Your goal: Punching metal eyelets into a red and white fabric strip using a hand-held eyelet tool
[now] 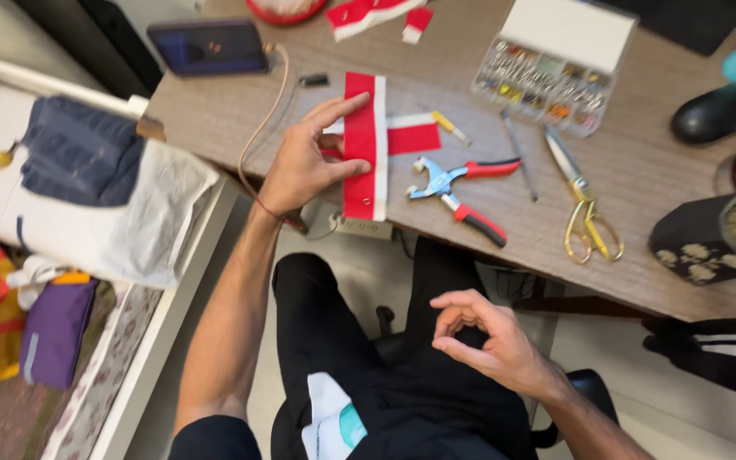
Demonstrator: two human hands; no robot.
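My left hand (pixel 304 162) lies flat on a red and white fabric strip (pixel 363 179) at the near edge of the wooden table (pixel 641 170), fingers spread, holding it down. A second red and white piece (pixel 412 135) crosses under it. My right hand (pixel 480 336) hovers over my lap, below the table edge, thumb and forefinger pinched together; whether something tiny sits between them I cannot tell. Snap pliers with red handles and a blue head (pixel 462 189) rest just right of the strip.
Gold-handled scissors (pixel 583 204), a thin metal tool (pixel 520 158), a clear compartment box of small fasteners (pixel 547 81), a phone (pixel 208 47) with a cable, more red and white scraps (pixel 368 13), a dark patterned container (pixel 709 238). Clothes lie piled on the left.
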